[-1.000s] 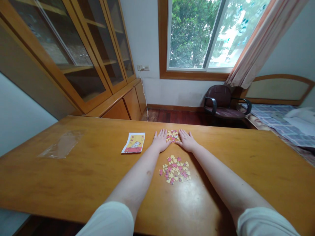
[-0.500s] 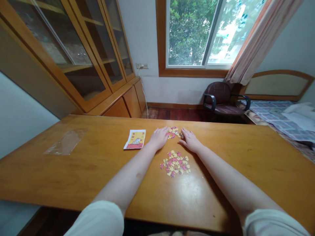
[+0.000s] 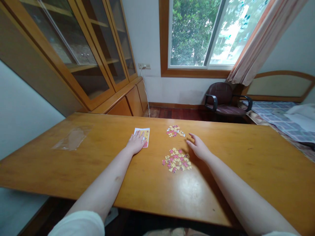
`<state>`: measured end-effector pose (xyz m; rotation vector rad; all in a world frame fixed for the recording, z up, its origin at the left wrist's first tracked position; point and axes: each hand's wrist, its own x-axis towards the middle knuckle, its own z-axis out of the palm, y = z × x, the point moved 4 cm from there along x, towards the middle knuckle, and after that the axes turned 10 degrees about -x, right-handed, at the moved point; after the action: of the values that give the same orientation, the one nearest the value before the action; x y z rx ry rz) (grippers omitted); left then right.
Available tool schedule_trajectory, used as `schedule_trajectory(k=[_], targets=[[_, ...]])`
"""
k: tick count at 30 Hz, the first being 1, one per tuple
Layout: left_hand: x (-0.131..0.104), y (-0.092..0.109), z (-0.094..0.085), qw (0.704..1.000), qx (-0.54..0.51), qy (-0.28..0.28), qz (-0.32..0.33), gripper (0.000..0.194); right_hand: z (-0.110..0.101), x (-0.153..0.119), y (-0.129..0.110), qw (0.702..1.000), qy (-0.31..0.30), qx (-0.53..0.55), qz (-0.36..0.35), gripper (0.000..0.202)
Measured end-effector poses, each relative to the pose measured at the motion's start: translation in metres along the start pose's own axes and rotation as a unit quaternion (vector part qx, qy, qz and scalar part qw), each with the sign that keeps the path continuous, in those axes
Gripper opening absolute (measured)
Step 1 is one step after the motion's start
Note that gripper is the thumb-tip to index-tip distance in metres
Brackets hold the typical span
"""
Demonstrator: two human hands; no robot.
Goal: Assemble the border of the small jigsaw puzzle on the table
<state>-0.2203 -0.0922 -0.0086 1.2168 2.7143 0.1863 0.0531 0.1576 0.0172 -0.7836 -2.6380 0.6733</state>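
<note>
My left hand (image 3: 136, 143) lies flat with fingers spread over a small picture card (image 3: 147, 133), hiding much of its yellow and red print. My right hand (image 3: 198, 147) hovers open above the table, its fingers apart and nothing between them. To its left are two groups of loose jigsaw puzzle pieces. The smaller pile (image 3: 174, 131) sits farther away, and the larger pile (image 3: 177, 160) is nearer to me. Both mix yellow and pink pieces.
A clear plastic bag (image 3: 73, 138) lies on the left part of the wooden table (image 3: 98, 173). Beyond the table stand a glass-door cabinet (image 3: 118, 93), an office chair (image 3: 222, 98) and a bed (image 3: 275, 109).
My left hand has moved left from the far puzzle pile onto the picture card. My right hand has drawn back to the right, away from that pile.
</note>
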Motion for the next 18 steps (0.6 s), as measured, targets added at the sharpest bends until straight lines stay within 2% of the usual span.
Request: schedule_trajectory(k=[5,12,18], targets=[[-0.003,0.010,-0.002,1.000,-0.009,-0.008,0.009,0.064,0.004,-0.005,0.004,0.998,0.050,-0.023,-0.024,0.053],[-0.001,0.004,-0.005,0.997,-0.052,0.039,-0.040,0.095,0.011,-0.011,0.010,0.998,0.017,-0.027,-0.055,0.051],[0.003,-0.002,0.002,0.993,-0.075,0.069,-0.056,0.103,0.013,-0.009,0.008,0.998,0.008,-0.041,-0.053,0.049]])
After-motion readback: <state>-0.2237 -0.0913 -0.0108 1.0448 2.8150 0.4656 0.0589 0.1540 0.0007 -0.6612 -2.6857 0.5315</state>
